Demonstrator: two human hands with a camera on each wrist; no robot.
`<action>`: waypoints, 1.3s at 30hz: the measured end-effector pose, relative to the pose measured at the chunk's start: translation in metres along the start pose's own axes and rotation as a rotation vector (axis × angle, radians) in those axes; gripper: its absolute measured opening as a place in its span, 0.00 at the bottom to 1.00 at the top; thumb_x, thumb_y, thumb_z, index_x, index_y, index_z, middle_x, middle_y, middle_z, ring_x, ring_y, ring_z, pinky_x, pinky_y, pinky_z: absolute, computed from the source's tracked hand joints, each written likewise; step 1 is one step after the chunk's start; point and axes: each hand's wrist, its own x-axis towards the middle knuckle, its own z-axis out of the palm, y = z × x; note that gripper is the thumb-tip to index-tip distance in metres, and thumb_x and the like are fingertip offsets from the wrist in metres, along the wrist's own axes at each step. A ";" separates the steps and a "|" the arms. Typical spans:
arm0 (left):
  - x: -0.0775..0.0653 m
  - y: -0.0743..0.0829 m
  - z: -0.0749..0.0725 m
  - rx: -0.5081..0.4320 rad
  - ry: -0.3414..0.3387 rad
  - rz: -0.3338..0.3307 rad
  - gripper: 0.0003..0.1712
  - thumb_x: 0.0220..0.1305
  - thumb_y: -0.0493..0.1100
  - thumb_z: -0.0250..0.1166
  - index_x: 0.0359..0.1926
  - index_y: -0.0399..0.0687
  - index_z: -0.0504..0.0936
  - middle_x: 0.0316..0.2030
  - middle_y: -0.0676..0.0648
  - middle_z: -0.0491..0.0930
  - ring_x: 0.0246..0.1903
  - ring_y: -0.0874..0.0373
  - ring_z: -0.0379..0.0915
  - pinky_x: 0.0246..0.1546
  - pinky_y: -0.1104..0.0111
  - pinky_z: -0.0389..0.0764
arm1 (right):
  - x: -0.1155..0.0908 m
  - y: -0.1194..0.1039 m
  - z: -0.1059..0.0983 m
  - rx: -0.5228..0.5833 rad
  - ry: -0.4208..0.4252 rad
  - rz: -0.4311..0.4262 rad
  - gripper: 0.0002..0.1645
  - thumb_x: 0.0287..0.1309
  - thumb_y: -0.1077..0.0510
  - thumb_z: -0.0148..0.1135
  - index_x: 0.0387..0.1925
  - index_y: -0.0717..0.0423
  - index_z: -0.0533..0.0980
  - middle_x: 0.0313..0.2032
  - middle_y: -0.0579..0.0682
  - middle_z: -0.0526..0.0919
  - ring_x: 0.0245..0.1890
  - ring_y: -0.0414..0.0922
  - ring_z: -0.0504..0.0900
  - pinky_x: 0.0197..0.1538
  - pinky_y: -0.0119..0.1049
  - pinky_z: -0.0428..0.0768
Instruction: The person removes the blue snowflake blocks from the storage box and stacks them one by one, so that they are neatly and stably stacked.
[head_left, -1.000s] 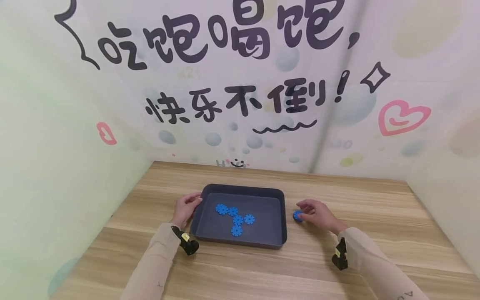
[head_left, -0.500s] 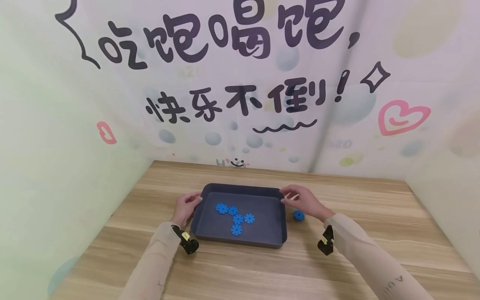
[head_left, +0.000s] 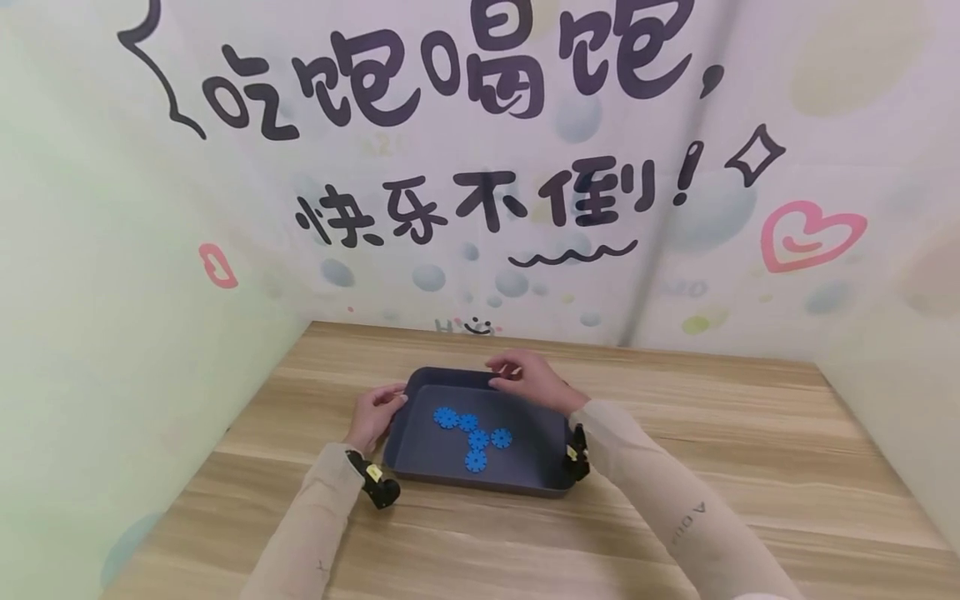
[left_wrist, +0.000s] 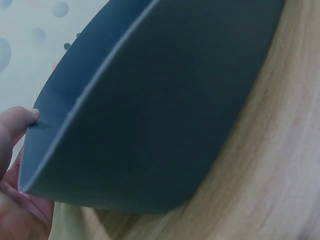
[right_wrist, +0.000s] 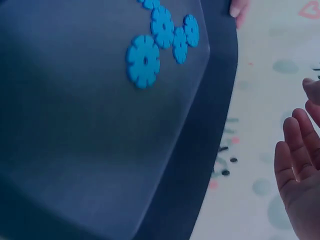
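Note:
A dark grey rectangular tray (head_left: 525,467) lies on the wooden table. Inside it are several blue notched interlocking discs (head_left: 477,438), some overlapping; the right wrist view shows a disc (right_wrist: 143,61) with a slot in its centre. My left hand (head_left: 373,417) grips the tray's left rim near the back corner. In the left wrist view its thumb (left_wrist: 20,119) hooks over the rim, with the other fingers outside. Above the tray's back edge is my right hand (head_left: 529,379), nothing held. Its fingers extend apart in the right wrist view.
The table (head_left: 720,433) extends around the tray on every side. A printed cloth wall (head_left: 480,167) stands behind the table, with side walls left and right. My right sleeve (head_left: 660,483) crosses the tray's right side. Black camera mounts (head_left: 375,486) sit on both wrists.
My right hand has left the blue disc right of the tray and moved left, past the right rim, over the back edge. My right forearm now covers that disc's spot. My left hand keeps its place.

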 end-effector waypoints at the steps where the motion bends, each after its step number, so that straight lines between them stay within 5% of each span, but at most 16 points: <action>1: 0.000 0.000 -0.001 -0.001 -0.002 -0.001 0.18 0.57 0.39 0.60 0.50 0.40 0.76 0.37 0.44 0.75 0.30 0.58 0.70 0.25 0.71 0.71 | 0.005 0.000 0.004 -0.004 -0.005 -0.014 0.17 0.51 0.60 0.61 0.44 0.61 0.76 0.39 0.53 0.79 0.34 0.42 0.76 0.37 0.32 0.75; 12: -0.003 0.002 0.000 -0.036 0.006 0.000 0.18 0.56 0.37 0.60 0.49 0.38 0.76 0.34 0.45 0.76 0.26 0.59 0.71 0.23 0.71 0.71 | 0.032 0.010 0.045 -0.047 -0.019 -0.022 0.12 0.51 0.62 0.61 0.39 0.62 0.77 0.32 0.50 0.79 0.31 0.41 0.75 0.35 0.30 0.73; 21: -0.002 0.001 0.003 -0.034 0.019 0.004 0.18 0.56 0.37 0.60 0.49 0.39 0.77 0.36 0.44 0.77 0.28 0.58 0.72 0.24 0.70 0.72 | 0.035 0.014 0.068 -0.045 -0.141 0.041 0.14 0.51 0.62 0.62 0.41 0.62 0.76 0.33 0.49 0.78 0.32 0.41 0.75 0.37 0.30 0.73; 39: 0.001 -0.001 0.002 -0.015 0.032 -0.001 0.17 0.56 0.37 0.60 0.48 0.40 0.77 0.37 0.43 0.76 0.30 0.58 0.71 0.25 0.71 0.71 | 0.034 0.014 0.081 -0.013 -0.340 0.121 0.21 0.49 0.61 0.63 0.47 0.59 0.75 0.44 0.52 0.76 0.42 0.46 0.72 0.47 0.39 0.71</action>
